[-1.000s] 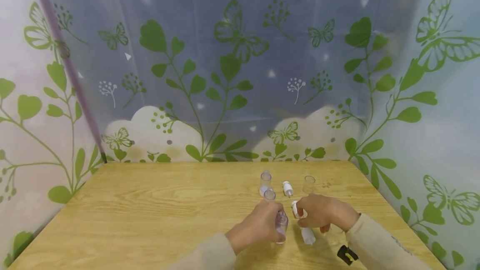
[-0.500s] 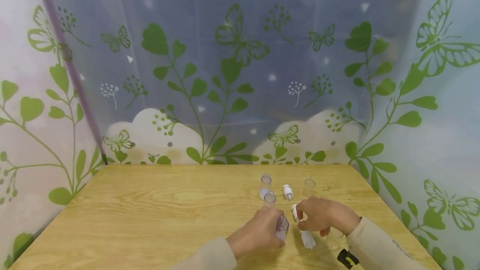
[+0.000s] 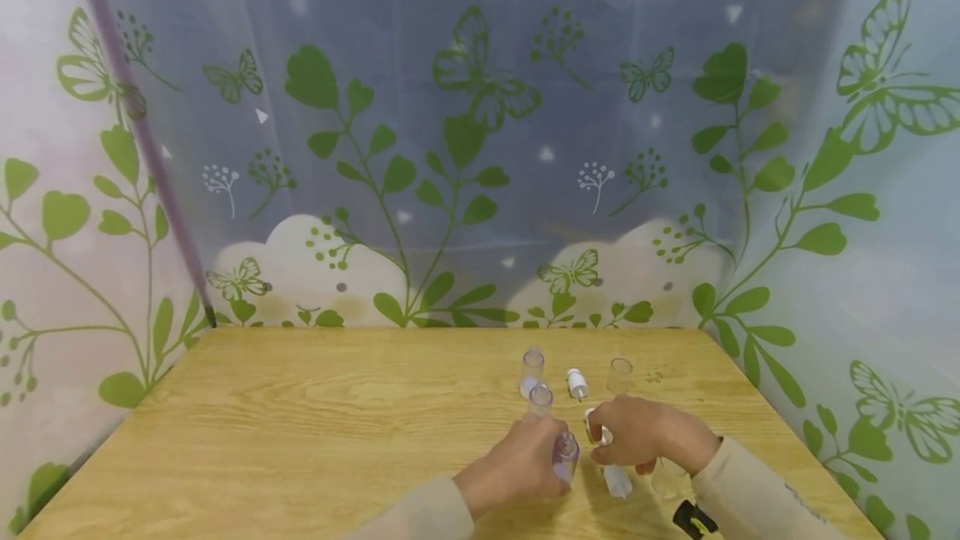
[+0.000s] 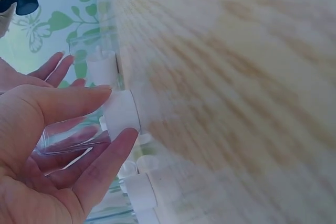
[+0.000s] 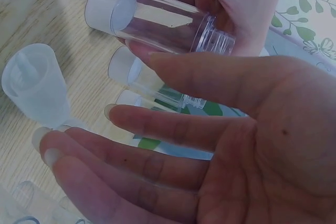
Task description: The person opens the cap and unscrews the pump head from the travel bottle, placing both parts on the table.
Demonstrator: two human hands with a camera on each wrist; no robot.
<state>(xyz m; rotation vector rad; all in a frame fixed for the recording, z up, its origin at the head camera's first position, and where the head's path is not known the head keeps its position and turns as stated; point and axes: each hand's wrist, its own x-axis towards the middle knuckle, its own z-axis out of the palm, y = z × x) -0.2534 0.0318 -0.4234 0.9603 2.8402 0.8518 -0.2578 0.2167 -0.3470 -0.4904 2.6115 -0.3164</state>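
My left hand (image 3: 517, 461) grips a clear bottle (image 5: 168, 22), its thumb and fingers on the white base (image 4: 122, 115). In the right wrist view the neck of this bottle points right, away from the base. My right hand (image 5: 210, 140) is beside it, palm toward the bottle, fingers extended and spread a little. A translucent white conical piece (image 5: 37, 85) stands with its wide mouth up near those fingertips. In the head view the right hand partly covers a small white pump piece (image 3: 591, 422).
Two more clear bottles, one farther back (image 3: 532, 373) and one nearer (image 3: 540, 397), stand beyond the left hand. A white pump piece with a thin stem (image 3: 577, 383) lies right of them. A clear cap (image 3: 620, 373) stands farther right. Patterned curtains border the wooden table (image 3: 300, 415).
The head view has shifted slightly, so the table sits a little lower. The right hand's fingers have shifted slightly by the white pump piece; the left hand keeps its grip on the bottle.
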